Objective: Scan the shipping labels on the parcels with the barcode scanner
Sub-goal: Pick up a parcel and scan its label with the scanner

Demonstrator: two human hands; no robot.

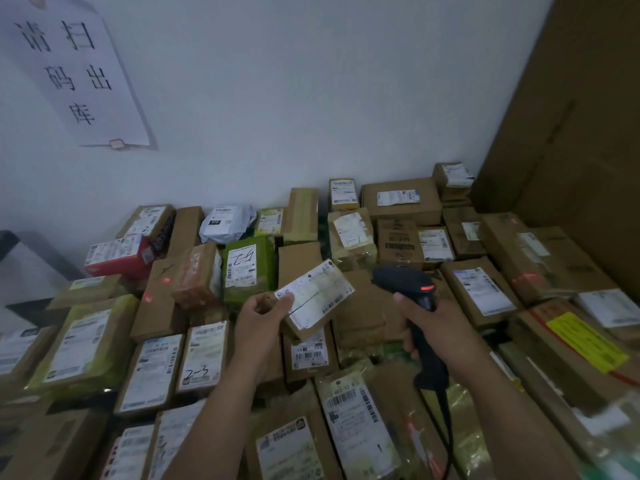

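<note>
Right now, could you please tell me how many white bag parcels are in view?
1: a white bag in the back row by the wall, just behind the green box. Others may be hidden under the boxes.

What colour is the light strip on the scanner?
Red, glowing on the black scanner; the head view shows it.

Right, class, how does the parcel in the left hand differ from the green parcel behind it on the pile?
The held parcel is lifted and tilted, gripped by the left hand; the green parcel rests in the pile, untouched. The held parcel is brown cardboard; the green parcel has green wrapping. Both show a white shipping label.
</note>
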